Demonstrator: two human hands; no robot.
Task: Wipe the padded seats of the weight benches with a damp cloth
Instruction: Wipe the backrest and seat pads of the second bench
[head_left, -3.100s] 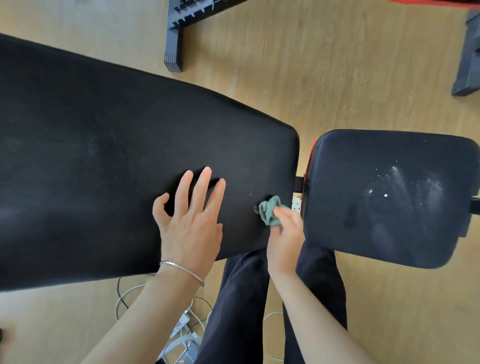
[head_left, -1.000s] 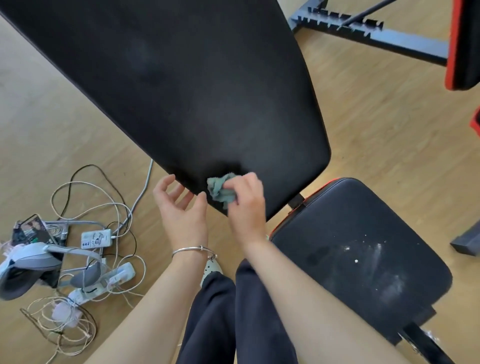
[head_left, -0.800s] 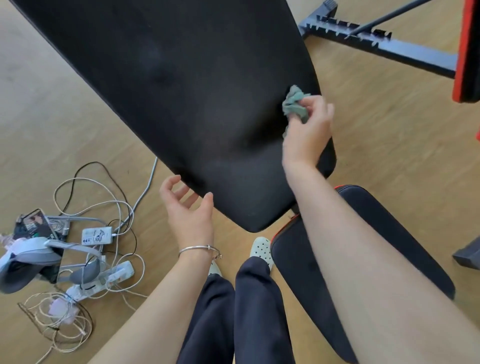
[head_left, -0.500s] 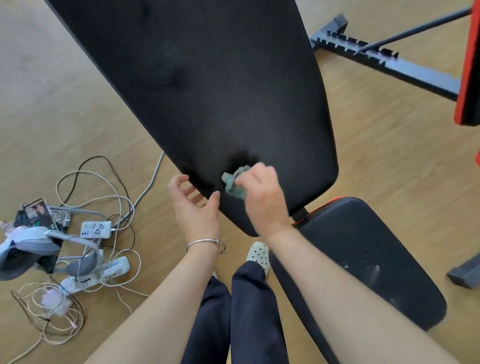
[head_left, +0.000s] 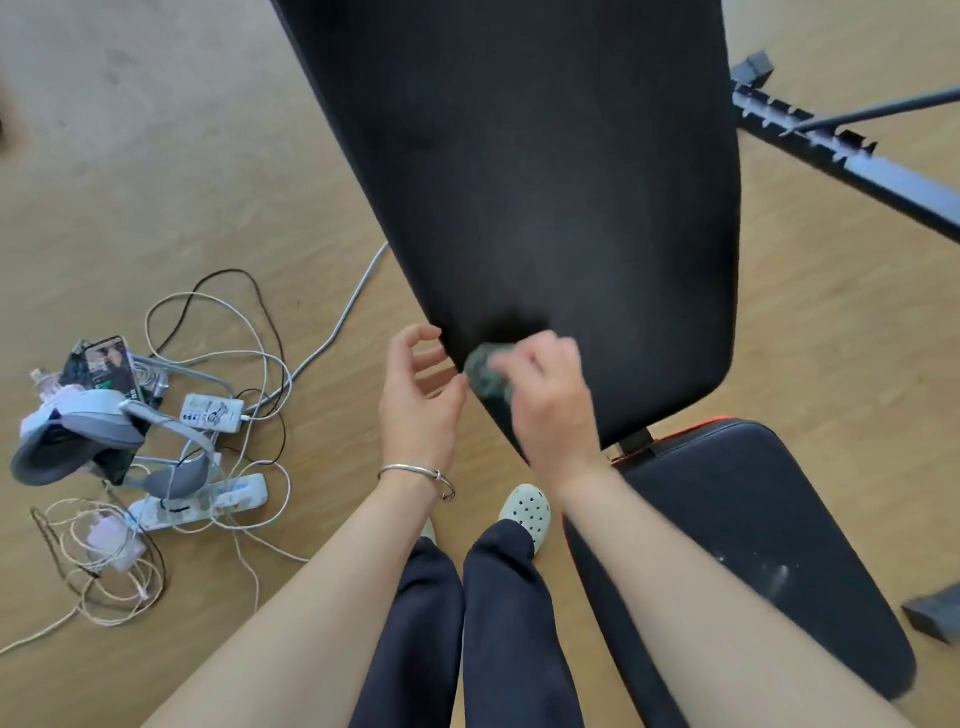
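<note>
Right grip (head_left: 550, 400) bunching cloth (head_left: 485, 376)

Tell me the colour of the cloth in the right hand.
Greenish-teal cloth, blurred, in the head view.

Floor: light brown wood-grain floor (head_left: 156, 171), filling the background.
Cables: a tangle of white, black and beige cords (head_left: 228, 332) looped at the left; one thick grey cable (head_left: 340, 322) runs up and to the right from it.
Power strip: a white multi-socket strip (head_left: 208, 503) lying in the tangle.
Adapter: a small white box with printed markings (head_left: 213, 413) just above it.
Headset: a grey padded headset (head_left: 78, 441) at the far left.
Shoe: a pale perforated clog (head_left: 525, 510) on the floor.
Frame: a dark notched metal rail (head_left: 852, 161) at the upper right.
</note>
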